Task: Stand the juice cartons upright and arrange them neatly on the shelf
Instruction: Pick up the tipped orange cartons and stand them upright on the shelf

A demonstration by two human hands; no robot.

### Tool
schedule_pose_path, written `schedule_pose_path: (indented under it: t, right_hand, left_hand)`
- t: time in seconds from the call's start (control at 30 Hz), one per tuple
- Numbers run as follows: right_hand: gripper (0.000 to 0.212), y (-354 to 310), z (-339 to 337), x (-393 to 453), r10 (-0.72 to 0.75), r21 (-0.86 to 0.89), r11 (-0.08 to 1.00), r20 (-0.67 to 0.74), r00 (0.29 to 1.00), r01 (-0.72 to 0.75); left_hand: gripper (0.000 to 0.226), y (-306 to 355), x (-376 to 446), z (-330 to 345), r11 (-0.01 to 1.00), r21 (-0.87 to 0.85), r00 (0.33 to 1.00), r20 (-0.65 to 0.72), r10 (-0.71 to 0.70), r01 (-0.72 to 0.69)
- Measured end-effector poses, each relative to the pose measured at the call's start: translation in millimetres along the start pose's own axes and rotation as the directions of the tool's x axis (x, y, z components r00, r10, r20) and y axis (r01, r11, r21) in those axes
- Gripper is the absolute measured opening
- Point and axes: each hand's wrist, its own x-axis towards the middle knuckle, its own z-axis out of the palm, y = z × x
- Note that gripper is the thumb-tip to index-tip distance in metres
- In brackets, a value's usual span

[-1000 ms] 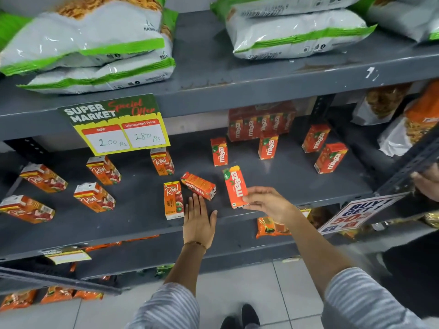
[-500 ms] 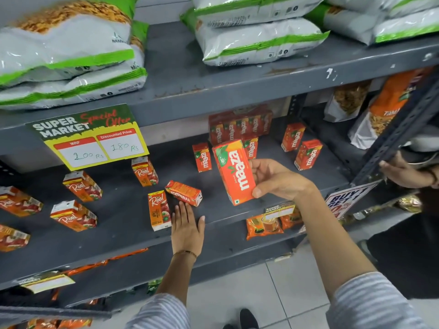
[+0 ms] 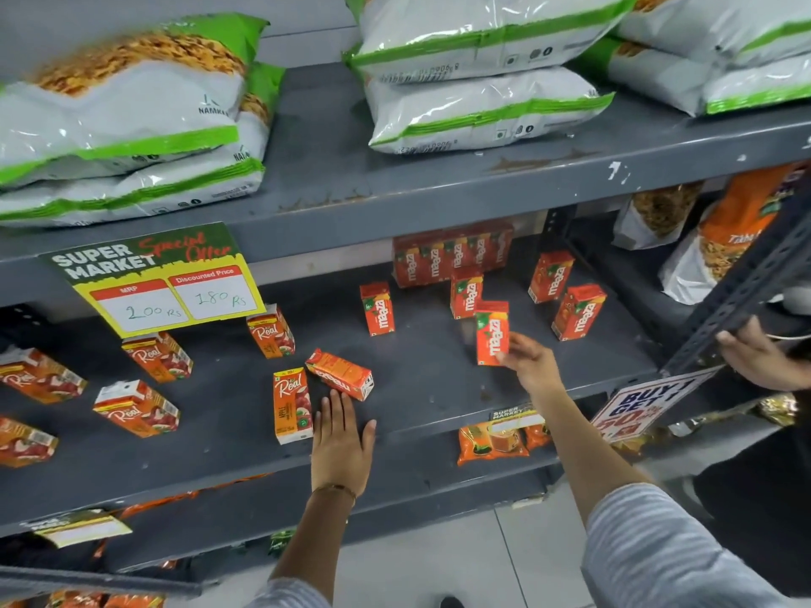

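My right hand point(image 3: 529, 359) grips an orange Maaza carton point(image 3: 492, 332), upright on the grey middle shelf point(image 3: 430, 388). Other Maaza cartons stand around it, including one to the left point(image 3: 377, 309), one just behind point(image 3: 466, 294) and two to the right point(image 3: 578, 312). A packed row of Maaza cartons point(image 3: 452, 254) lines the back. One Maaza carton point(image 3: 340, 374) lies on its side by my left hand point(image 3: 341, 443), which rests flat and open on the shelf. A Real carton point(image 3: 292, 405) stands beside that hand. Several Real cartons point(image 3: 136, 408) sit tilted on the left.
Green-and-white snack bags point(image 3: 478, 107) fill the upper shelf. A yellow price sign point(image 3: 153, 280) hangs from its edge. Another person's hand point(image 3: 759, 357) holds the slanted shelf post point(image 3: 741, 287) at right, above a promo sign point(image 3: 645, 403). Orange packets point(image 3: 496, 443) lie on the lower shelf.
My right hand picked the Maaza carton up from the front of the shelf, lifted it, then set it upright farther back among the others. My left hand stayed flat.
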Motion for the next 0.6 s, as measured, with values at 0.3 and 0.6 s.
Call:
schedule_pose_path:
  t: [0.3, 0.6]
  right_hand:
    - [0.031, 7, 0, 33, -0.071, -0.462, 0.886, -0.096, 0.993, 0.019]
    - [0.03, 17, 63, -32, -0.104, -0.249, 0.968, -0.286, 0.952, 0.031]
  left_hand:
    - [0.116, 3, 0, -2, 1.0, -0.025, 1.0, 0.024, -0.003, 0.004]
    - [0.068, 1, -1, -2, 1.0, -0.023, 0.998, 0.061, -0.015, 0.016]
